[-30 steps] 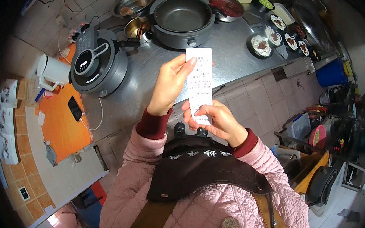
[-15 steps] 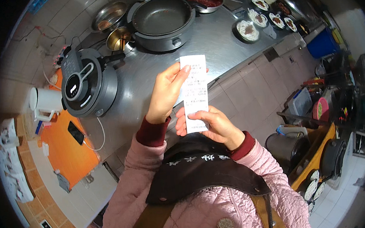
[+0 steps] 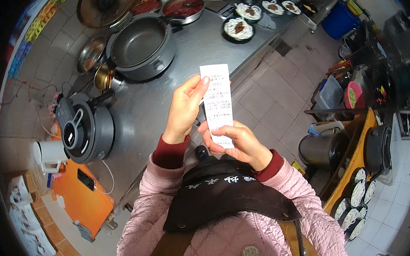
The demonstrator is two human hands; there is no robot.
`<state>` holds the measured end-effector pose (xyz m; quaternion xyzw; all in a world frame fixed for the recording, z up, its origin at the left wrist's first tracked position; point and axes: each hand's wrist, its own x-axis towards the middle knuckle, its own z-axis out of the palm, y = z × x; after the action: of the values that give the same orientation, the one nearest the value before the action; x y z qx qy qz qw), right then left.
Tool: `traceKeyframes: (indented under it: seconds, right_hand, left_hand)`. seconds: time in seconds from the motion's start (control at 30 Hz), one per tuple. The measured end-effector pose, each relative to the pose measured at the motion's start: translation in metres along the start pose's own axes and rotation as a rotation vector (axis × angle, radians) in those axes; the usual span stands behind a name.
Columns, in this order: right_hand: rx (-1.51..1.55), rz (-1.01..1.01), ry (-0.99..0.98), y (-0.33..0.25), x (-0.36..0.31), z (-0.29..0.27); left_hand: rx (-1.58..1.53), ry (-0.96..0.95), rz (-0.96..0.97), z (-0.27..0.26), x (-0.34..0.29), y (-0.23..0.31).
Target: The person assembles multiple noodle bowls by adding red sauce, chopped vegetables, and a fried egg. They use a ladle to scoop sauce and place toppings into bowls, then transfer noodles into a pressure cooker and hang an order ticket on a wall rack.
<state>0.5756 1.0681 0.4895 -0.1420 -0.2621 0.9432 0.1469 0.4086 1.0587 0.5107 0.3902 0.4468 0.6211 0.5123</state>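
Observation:
A long white printed paper receipt (image 3: 218,103) is stretched upright in front of my chest. My left hand (image 3: 186,105) pinches its upper left edge, thumb on the front and fingers behind. Lower down, my right hand (image 3: 237,139) grips the bottom end, its thumb lying across the print and its fingers partly hidden behind the paper. Beyond the receipt is a steel counter (image 3: 181,77). On it sits a grey electric pan (image 3: 141,46) with nothing visible inside.
Black bowls of white noodles with brown topping (image 3: 238,29) stand at the counter's far right, near pans of red sauce (image 3: 183,7). A dark round cooker (image 3: 87,127) is on the left. At right are a steel pot (image 3: 323,150), a wooden-edged shelf (image 3: 366,129) and a blue bin (image 3: 338,21).
My view has turned rightward, so the counter's things sit further left and more of the right-hand floor and shelf shows. Both hands keep the same hold on the receipt.

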Motion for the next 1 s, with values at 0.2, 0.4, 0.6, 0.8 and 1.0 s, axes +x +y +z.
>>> traceKeyframes:
  seconds: [0.2, 0.4, 0.6, 0.8, 1.0]
  right_hand:
    - [-0.027, -0.146, 0.084, -0.046, -0.062, -0.029]
    - [-0.039, -0.302, 0.144, -0.082, -0.130, -0.060]
    - [-0.025, -0.462, 0.214, -0.097, -0.185, -0.084]
    - [0.005, -0.599, 0.295, -0.107, -0.217, -0.098]
    - [0.020, -0.712, 0.448, -0.121, -0.233, -0.108]
  left_hand:
    - [0.036, -0.054, 0.007, 0.078, 0.033, -0.020]
    - [0.009, -0.210, -0.048, 0.168, 0.057, -0.037]
    - [0.015, -0.368, -0.060, 0.240, 0.073, -0.051]
    - [0.066, -0.528, -0.124, 0.288, 0.094, -0.063]
    - [0.036, -0.695, -0.171, 0.327, 0.123, -0.081]
